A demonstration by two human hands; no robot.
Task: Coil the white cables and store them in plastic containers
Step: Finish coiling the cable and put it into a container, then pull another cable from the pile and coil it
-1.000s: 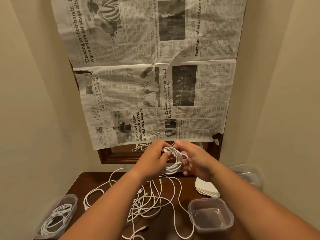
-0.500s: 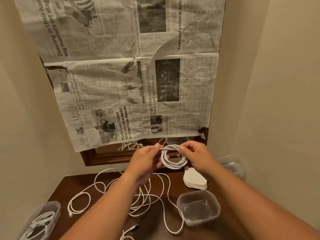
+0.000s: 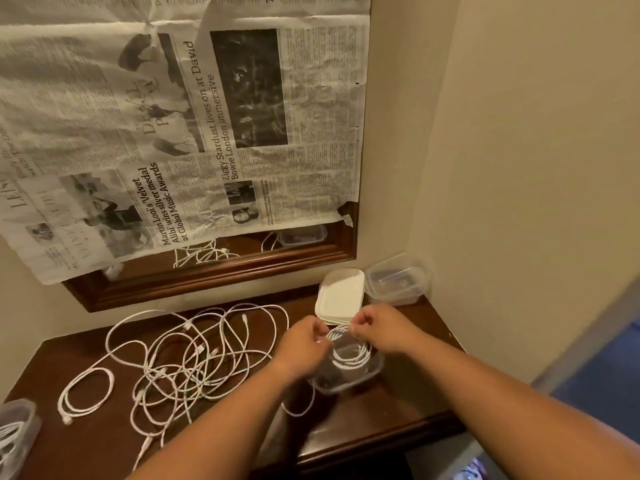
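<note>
A coiled white cable (image 3: 350,355) sits low in a clear plastic container (image 3: 346,384) near the right front of the dark wooden table (image 3: 381,420). My left hand (image 3: 303,344) and my right hand (image 3: 382,327) pinch the coil's top edge from either side, just above the container's rim. A tangle of loose white cables (image 3: 194,358) is spread over the middle and left of the table.
A stack of white lids (image 3: 341,294) and another clear container (image 3: 398,280) stand at the back right corner. A container holding a coiled cable (image 3: 14,434) is at the far left edge. Newspaper (image 3: 173,133) covers a framed mirror on the wall. Walls close in on both sides.
Both hands have come down and to the right with the coil, from chest height in front of the mirror into the clear container. The camera has tilted down and turned.
</note>
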